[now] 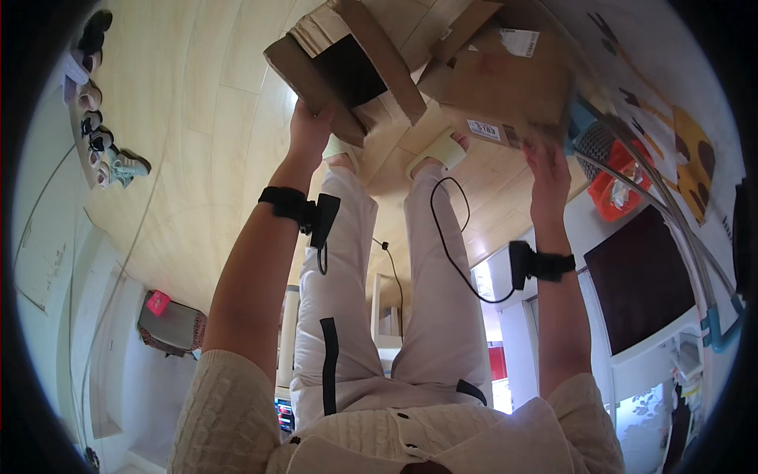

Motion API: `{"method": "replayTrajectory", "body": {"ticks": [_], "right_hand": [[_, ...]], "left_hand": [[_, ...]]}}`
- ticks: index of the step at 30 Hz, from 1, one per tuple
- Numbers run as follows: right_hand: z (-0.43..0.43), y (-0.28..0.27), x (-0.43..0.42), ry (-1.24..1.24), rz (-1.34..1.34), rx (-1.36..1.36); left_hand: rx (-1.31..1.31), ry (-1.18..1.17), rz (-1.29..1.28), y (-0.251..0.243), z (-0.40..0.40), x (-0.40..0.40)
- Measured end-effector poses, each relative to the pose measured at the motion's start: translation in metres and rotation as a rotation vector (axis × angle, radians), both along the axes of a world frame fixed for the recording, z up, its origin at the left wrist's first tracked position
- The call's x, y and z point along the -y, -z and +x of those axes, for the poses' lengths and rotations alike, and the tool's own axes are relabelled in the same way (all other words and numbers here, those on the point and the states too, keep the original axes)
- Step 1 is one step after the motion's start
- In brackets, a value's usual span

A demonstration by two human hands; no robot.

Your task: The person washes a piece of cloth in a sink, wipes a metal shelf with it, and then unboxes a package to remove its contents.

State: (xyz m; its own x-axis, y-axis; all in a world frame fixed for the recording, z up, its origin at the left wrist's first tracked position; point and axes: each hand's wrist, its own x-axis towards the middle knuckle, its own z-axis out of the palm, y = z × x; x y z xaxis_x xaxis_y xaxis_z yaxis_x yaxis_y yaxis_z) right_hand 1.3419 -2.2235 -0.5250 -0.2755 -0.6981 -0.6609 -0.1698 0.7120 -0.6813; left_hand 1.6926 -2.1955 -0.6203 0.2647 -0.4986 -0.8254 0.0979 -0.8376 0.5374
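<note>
My left hand [311, 130] is closed on the near end of an open cardboard box [302, 83], whose inside looks dark; the box tilts in front of my feet. To the right is a larger brown cardboard box [503, 89] with a raised flap and white labels. My right hand [546, 157] is at the near lower edge of this larger box, fingers extended and partly blurred; whether it grips the box or only touches it cannot be told. Each wrist wears a black strap with a small device.
Several shoes [121, 166] line the wall at the left. Right of the larger box are a metal tube frame [628, 178] and an orange-red basket [613, 207]. A black cable [441, 237] loops from the right wrist device across my leg. My feet in light slippers stand just below the boxes.
</note>
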Motion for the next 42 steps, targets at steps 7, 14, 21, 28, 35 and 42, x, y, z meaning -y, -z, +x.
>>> {"method": "replayTrajectory", "body": {"ticks": [7, 14, 21, 28, 35, 42], "right_hand": [[0.015, -0.061, -0.002, -0.073, -0.15, -0.11], [0.02, -0.105, -0.006, -0.227, -0.285, -0.187], [0.014, -0.157, -0.029, -0.402, -0.339, -0.351], [0.018, -0.178, -0.054, -0.718, -0.339, -0.295], [0.056, -0.166, -0.059, -0.722, -0.328, -0.146], [0.07, -0.159, -0.046, -0.803, -0.326, -0.08]], "left_hand": [[0.159, 0.111, -0.326, -0.017, 0.0, 0.018], [0.764, 0.434, -0.572, -0.046, 0.008, 0.05], [0.896, 0.717, -0.509, -0.048, 0.008, 0.082], [1.363, 1.359, -0.25, -0.023, 0.004, 0.116], [1.175, 1.482, 0.018, -0.005, 0.012, 0.158], [0.725, 1.506, -0.192, -0.023, 0.02, 0.147]]}}
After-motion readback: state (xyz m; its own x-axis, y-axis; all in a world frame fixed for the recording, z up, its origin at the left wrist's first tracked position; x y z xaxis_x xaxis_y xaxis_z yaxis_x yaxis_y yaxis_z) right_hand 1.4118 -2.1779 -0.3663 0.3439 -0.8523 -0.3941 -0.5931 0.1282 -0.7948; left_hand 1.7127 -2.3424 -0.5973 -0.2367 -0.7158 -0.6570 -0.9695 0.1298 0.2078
